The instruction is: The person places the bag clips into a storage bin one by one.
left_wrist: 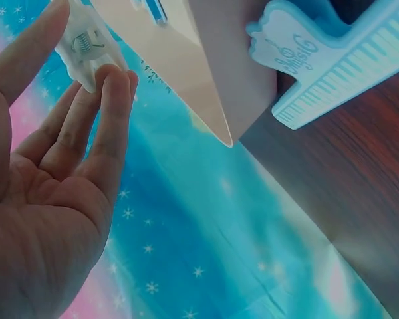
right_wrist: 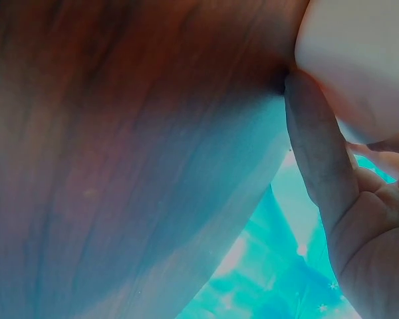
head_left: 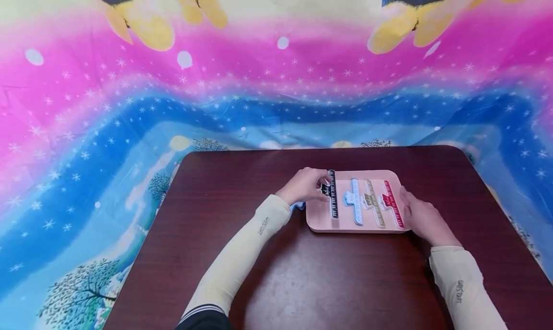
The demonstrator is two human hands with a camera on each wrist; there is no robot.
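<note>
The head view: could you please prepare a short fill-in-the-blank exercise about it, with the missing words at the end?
1. The left hand pinches a clip whose colour is ____.
2. In the tray, the clip nearest to the right hand is ____.
3. The gold clip has a light-blue clip next to it on its ____ side.

Missing words: black; red; left.

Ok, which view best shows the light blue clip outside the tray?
The left wrist view: the light blue clip is large there, its lettering plain, though partly cut off. The head view shows only a bit beside the tray, the left hand and sleeve hiding the rest; the right wrist view, none.
</note>
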